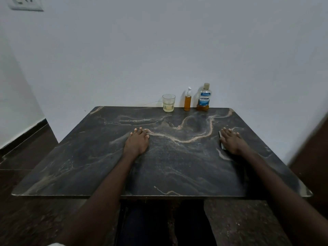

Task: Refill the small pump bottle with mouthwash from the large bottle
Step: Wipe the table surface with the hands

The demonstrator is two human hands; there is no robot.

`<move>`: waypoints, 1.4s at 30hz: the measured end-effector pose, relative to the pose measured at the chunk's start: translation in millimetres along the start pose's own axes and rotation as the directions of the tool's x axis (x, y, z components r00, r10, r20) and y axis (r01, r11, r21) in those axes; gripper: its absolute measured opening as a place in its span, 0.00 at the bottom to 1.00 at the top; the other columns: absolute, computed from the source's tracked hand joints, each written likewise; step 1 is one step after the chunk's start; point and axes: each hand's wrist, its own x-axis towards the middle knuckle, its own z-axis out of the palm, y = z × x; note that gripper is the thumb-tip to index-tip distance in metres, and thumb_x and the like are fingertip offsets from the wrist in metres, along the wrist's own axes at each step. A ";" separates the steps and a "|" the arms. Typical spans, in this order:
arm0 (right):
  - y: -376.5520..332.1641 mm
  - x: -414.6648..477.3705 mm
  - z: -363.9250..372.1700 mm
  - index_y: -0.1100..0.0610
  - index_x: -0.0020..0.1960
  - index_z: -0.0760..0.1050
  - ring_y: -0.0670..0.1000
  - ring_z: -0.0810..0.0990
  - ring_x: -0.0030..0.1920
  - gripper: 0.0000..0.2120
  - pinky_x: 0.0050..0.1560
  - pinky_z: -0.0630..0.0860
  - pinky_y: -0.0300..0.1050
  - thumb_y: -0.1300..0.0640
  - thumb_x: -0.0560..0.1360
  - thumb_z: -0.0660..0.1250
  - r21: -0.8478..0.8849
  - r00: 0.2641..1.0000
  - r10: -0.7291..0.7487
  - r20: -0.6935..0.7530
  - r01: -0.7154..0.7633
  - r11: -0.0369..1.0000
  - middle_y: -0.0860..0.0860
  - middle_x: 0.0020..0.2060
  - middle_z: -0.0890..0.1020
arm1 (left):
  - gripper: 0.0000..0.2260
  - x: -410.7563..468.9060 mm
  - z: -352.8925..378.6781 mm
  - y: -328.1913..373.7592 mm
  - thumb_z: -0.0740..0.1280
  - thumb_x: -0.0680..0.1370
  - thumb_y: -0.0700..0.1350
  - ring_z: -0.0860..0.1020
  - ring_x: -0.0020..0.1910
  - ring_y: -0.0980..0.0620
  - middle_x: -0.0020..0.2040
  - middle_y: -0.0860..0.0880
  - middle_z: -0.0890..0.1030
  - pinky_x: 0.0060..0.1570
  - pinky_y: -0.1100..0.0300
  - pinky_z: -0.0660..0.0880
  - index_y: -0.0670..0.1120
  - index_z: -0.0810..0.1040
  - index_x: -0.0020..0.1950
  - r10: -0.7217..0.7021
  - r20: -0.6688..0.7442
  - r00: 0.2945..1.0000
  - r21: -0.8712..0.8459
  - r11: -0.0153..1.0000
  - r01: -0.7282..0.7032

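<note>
A small pump bottle (187,102) full of amber liquid, with a white pump head, stands at the table's far edge. Right of it stands the large mouthwash bottle (204,98), clear with a blue label, a capped top and a little amber liquid at its bottom. My left hand (137,141) lies flat on the table's middle, fingers together, holding nothing. My right hand (232,140) lies flat farther right, its fingers spread over a small dark flat object (222,143) that is mostly hidden. Both hands are well short of the bottles.
A glass tumbler (168,102) with pale liquid stands left of the pump bottle. The dark marble table (110,157) backs onto a white wall. A wall socket (24,3) is at top left. Dark floor lies to both sides.
</note>
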 end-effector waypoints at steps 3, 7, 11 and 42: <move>-11.4 -34.8 2.4 0.57 0.85 0.44 0.54 0.45 0.84 0.29 0.82 0.45 0.58 0.47 0.88 0.43 -0.038 1.000 0.001 0.018 0.000 0.999 0.54 0.85 0.46 | 0.22 0.4 0.4 -1.5 0.50 0.88 0.50 0.57 0.83 0.41 0.83 0.42 0.61 0.81 0.44 0.53 0.48 0.63 0.82 0.000 0.000 1.000 -0.004 1.000 0.000; -53.6 -85.4 5.2 0.56 0.85 0.41 0.55 0.43 0.84 0.29 0.82 0.43 0.56 0.46 0.88 0.43 -0.054 0.999 -0.042 -0.015 0.041 0.998 0.54 0.84 0.43 | 0.22 1.6 1.4 -1.2 0.50 0.87 0.50 0.57 0.83 0.40 0.83 0.42 0.60 0.81 0.43 0.53 0.48 0.63 0.82 -0.003 0.006 1.000 -0.007 1.000 0.003; -107.8 -108.0 14.1 0.55 0.84 0.39 0.54 0.40 0.84 0.31 0.82 0.41 0.55 0.42 0.87 0.41 -0.002 0.994 -0.102 -0.038 0.102 0.995 0.53 0.84 0.42 | 0.22 3.3 2.9 -0.9 0.50 0.87 0.51 0.57 0.83 0.40 0.83 0.42 0.61 0.81 0.43 0.53 0.48 0.64 0.81 -0.002 -0.003 1.000 -0.014 1.000 0.002; -36.5 79.3 -19.7 0.54 0.85 0.44 0.57 0.43 0.84 0.30 0.82 0.44 0.65 0.47 0.87 0.49 0.066 0.998 0.046 0.051 -0.049 0.997 0.55 0.84 0.45 | 0.22 7.4 1.8 -4.0 0.53 0.88 0.54 0.61 0.81 0.42 0.81 0.41 0.66 0.80 0.45 0.56 0.47 0.73 0.77 -0.050 -0.067 0.996 -0.115 0.992 0.042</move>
